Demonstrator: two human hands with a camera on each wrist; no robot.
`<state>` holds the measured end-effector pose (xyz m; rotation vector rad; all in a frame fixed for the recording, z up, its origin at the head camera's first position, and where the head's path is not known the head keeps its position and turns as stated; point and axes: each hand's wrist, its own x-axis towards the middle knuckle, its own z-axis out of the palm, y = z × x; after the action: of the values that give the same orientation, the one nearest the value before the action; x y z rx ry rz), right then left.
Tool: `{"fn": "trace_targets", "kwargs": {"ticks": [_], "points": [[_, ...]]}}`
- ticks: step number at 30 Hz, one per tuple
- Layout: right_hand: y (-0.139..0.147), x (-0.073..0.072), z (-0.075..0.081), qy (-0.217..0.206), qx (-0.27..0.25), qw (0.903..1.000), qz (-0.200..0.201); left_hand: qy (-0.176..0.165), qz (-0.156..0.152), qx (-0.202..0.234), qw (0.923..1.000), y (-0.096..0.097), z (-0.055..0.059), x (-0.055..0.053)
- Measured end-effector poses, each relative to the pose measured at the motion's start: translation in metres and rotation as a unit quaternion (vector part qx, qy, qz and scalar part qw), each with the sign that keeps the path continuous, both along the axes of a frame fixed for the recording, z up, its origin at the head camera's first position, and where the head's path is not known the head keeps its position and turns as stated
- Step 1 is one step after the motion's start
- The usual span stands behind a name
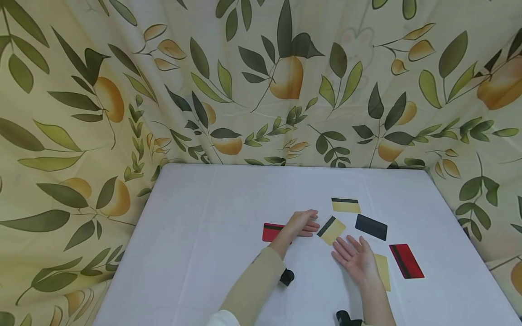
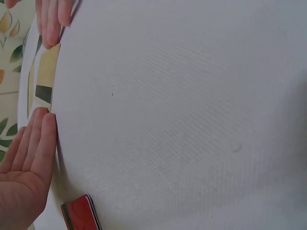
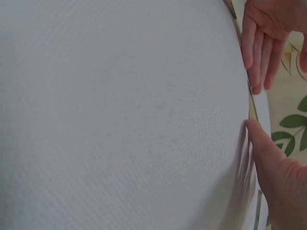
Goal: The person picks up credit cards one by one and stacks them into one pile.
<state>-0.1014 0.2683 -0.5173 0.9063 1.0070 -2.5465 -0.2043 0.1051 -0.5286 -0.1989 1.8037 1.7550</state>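
Note:
My left hand [image 1: 301, 224] has its fingers straight, pointing right toward a gold card with a dark stripe [image 1: 335, 230] that lies flat on the white table. On the other side of that card is my right hand [image 1: 359, 261], its palm turned up and fingers extended. Neither hand grips anything. A red striped card [image 1: 271, 232] lies partly hidden behind my left hand. Beneath my right hand and forearm, another gold card [image 1: 384, 274] shows only in part. In the left wrist view the gold card [image 2: 47, 69] appears between the fingertips of both hands.
Farther back lies a third gold card [image 1: 346, 207], with a black card [image 1: 371, 227] just in front of it. A second red card [image 1: 409, 261] rests at the right. The white table [image 1: 195, 253] meets a leaf-and-fruit patterned curtain [image 1: 269, 113] behind it.

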Motion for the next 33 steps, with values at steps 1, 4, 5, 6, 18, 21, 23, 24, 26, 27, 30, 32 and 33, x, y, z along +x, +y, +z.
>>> {"fn": "trace_targets", "kwargs": {"ticks": [1, 4, 5, 6, 18, 21, 23, 24, 26, 27, 30, 32, 33], "points": [[0.0, 0.0, 0.0, -0.001, -0.002, 1.0, 0.0, -0.003, -0.002, -0.004, 1.0, 0.0, 0.001, 0.0], [0.0, 0.0, 0.0, -0.001, 0.001, 1.0, 0.002, -0.017, 0.001, -0.017, 0.9997, 0.002, 0.004, 0.0], [0.0, 0.0, 0.0, -0.001, 0.004, 1.0, 0.003, -0.021, 0.001, -0.021, 0.9996, 0.003, 0.005, 0.0], [0.0, -0.001, -0.001, -0.001, 0.007, 1.0, 0.004, -0.024, -0.001, -0.025, 0.9994, 0.003, 0.006, 0.0], [0.001, -0.002, -0.002, -0.008, -0.001, 1.0, 0.001, -0.046, -0.016, -0.005, 0.9988, 0.0, 0.008, -0.003], [0.001, -0.002, -0.002, -0.006, -0.01, 0.9999, -0.001, -0.046, -0.015, -0.014, 0.9987, 0.0, 0.009, -0.003], [0.002, -0.002, -0.002, -0.005, -0.014, 0.9999, -0.002, -0.044, -0.015, -0.019, 0.9987, 0.0, 0.01, -0.003], [0.002, -0.002, -0.002, -0.005, -0.018, 0.9998, -0.004, -0.045, -0.014, -0.018, 0.9987, -0.001, 0.01, -0.002], [0.002, -0.002, -0.001, -0.006, -0.022, 0.9997, -0.006, -0.045, -0.013, -0.017, 0.9988, -0.001, 0.011, -0.002], [0.002, -0.002, -0.001, -0.006, -0.023, 0.9997, -0.006, -0.045, -0.014, -0.015, 0.9988, -0.001, 0.011, -0.002], [0.003, -0.002, 0.001, -0.005, -0.024, 0.9997, -0.006, -0.049, -0.016, -0.003, 0.9987, -0.003, 0.011, -0.001], [0.003, -0.002, 0.002, -0.006, -0.026, 0.9996, -0.005, -0.052, -0.018, 0.006, 0.9985, -0.004, 0.011, 0.0], [0.004, -0.002, 0.002, -0.007, -0.026, 0.9996, -0.005, -0.053, -0.017, 0.01, 0.9984, -0.004, 0.01, 0.0]]}}
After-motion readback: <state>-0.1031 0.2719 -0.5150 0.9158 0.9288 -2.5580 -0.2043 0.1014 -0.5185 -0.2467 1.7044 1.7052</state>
